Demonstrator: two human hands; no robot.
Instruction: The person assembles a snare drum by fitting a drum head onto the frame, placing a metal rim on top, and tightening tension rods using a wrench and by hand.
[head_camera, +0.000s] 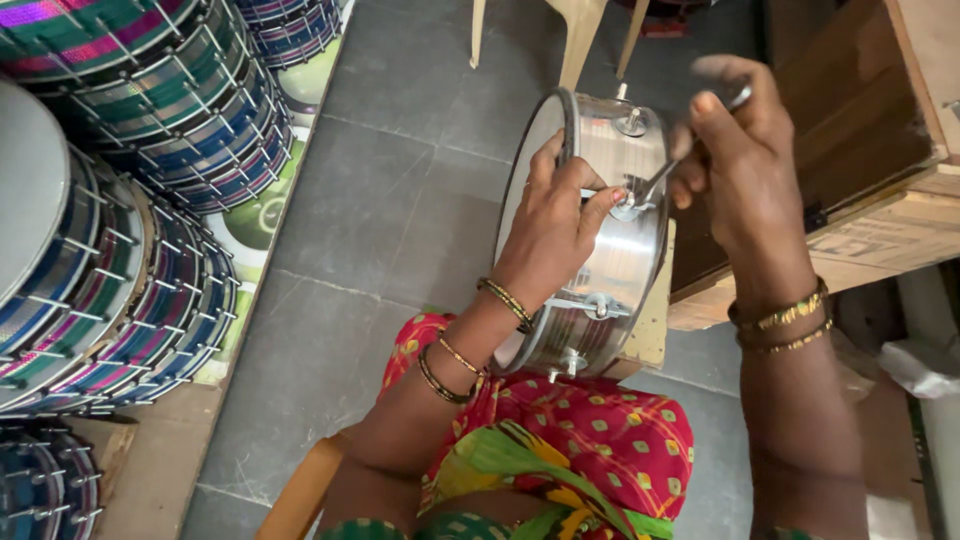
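At the frame's upper centre you are steadying the steel drum (600, 250), on edge, with your left hand (555, 225) closed over its rim, while your right hand (735, 150), just beside it, is gripping a metal tool (655, 185) on a lug.

Centre frame, the left hand (555, 215) steadies a shiny silver metal drum (610, 270) while the right hand (740, 150) works a thin metal tool (655, 183); stacked striped drums (150, 150) fill the left.

Drum stacks (150, 130) on grey tiled floor (400, 180)
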